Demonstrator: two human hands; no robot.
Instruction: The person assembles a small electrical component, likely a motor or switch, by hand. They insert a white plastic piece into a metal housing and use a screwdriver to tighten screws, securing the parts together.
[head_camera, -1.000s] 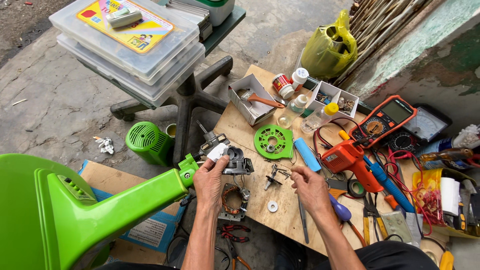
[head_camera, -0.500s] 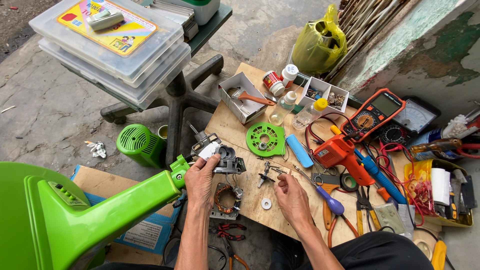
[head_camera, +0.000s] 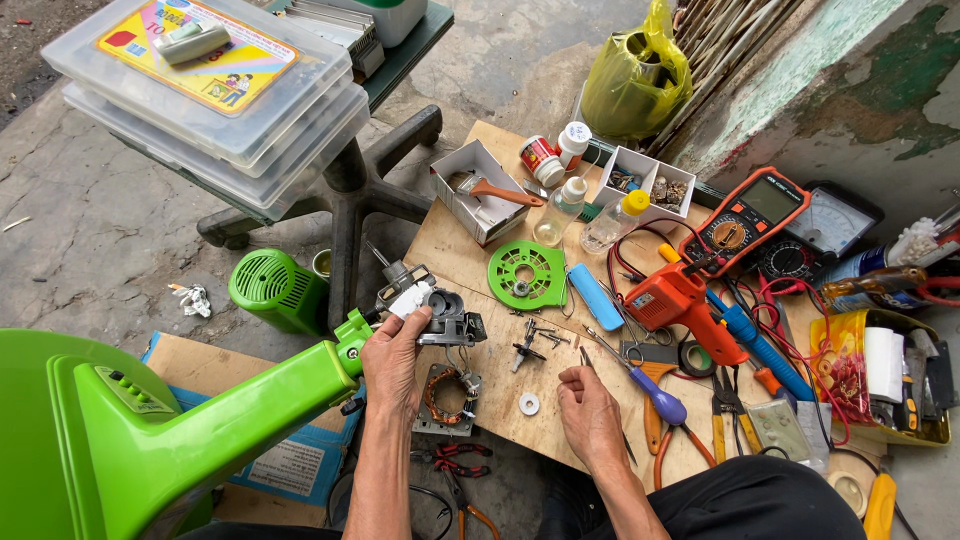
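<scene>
My left hand (head_camera: 392, 362) is closed around the grey motor housing (head_camera: 447, 318) at the end of the green fan neck (head_camera: 262, 395), above the copper stator (head_camera: 445, 397); my right hand (head_camera: 590, 412) rests loosely curled, holding nothing, on the plywood board (head_camera: 470, 250) beside a white washer (head_camera: 529, 404)

An improvised outdoor repair workshop is being shown: a plywood bench (head_camera: 470, 250) is being kept on bare concrete, and beyond the fingers (head_camera: 578, 380) a multimeter (head_camera: 745, 220), an orange glue gun (head_camera: 680, 300), pliers (head_camera: 722, 420) and screwdrivers (head_camera: 640, 385) are being left spread out.
</scene>
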